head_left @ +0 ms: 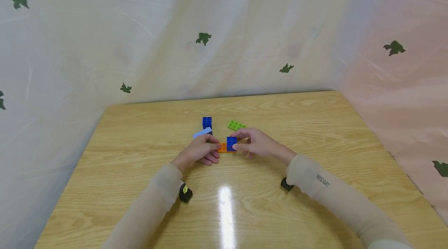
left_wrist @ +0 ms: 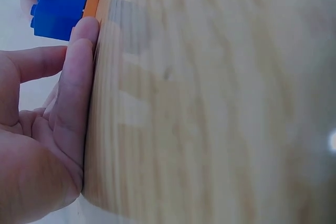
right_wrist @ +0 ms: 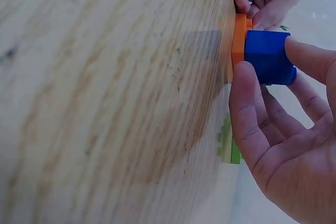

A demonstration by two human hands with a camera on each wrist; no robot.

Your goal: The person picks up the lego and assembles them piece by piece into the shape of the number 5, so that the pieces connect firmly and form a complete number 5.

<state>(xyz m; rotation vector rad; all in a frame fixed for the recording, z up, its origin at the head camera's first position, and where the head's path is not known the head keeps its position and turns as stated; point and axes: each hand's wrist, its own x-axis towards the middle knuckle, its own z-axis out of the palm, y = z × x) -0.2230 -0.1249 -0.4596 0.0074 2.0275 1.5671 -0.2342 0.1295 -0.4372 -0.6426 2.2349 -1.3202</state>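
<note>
Left hand (head_left: pixel 200 149) pinches the near end of the flat orange studded plastic plate (head_left: pixel 222 148), low on the wooden tabletop (head_left: pixel 259 210); right hand (head_left: pixel 257 142) has the square blue plastic block (right_wrist: pixel 268 59) between thumb and curled fingers. Block stands upright on the plate's right part; full seating can't be told. Likely step: seating it. Best: keep plate flat and braced, match studs, press straight down evenly, fingertips clear of the seam.
</note>
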